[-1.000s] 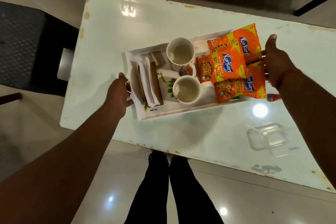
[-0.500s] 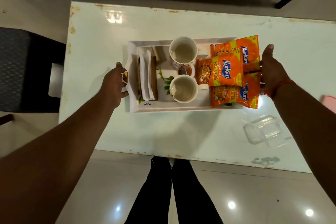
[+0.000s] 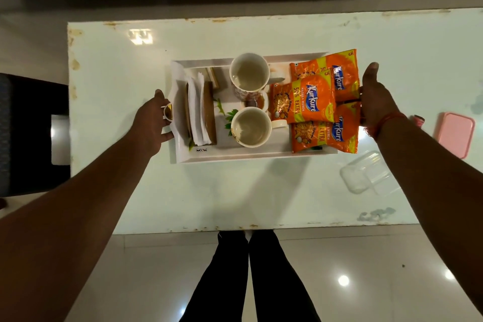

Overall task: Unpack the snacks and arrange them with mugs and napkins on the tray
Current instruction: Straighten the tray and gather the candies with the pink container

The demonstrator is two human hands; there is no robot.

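Observation:
A white rectangular tray [image 3: 243, 158] sits mid-table. On its left stands a wooden holder with white napkins [image 3: 199, 110]. Two empty white mugs occupy the middle, one at the back [image 3: 249, 74] and one at the front [image 3: 251, 127]. Three orange Kurkure snack packets [image 3: 304, 102] overlap on the right end. My left hand [image 3: 153, 123] grips the tray's left handle. My right hand [image 3: 376, 97] grips the tray's right end, thumb up, fingers hidden behind the packets.
The white table [image 3: 235, 196] has a worn front edge. A clear plastic container [image 3: 363, 174] lies at the front right, a pink lid [image 3: 456, 133] further right. A dark chair [image 3: 28, 136] stands left of the table. My legs [image 3: 248, 274] are below.
The tray has turned from a tilt to lie square with the table edge, both hands staying on its ends. The view has shifted, bringing the pink lid into sight.

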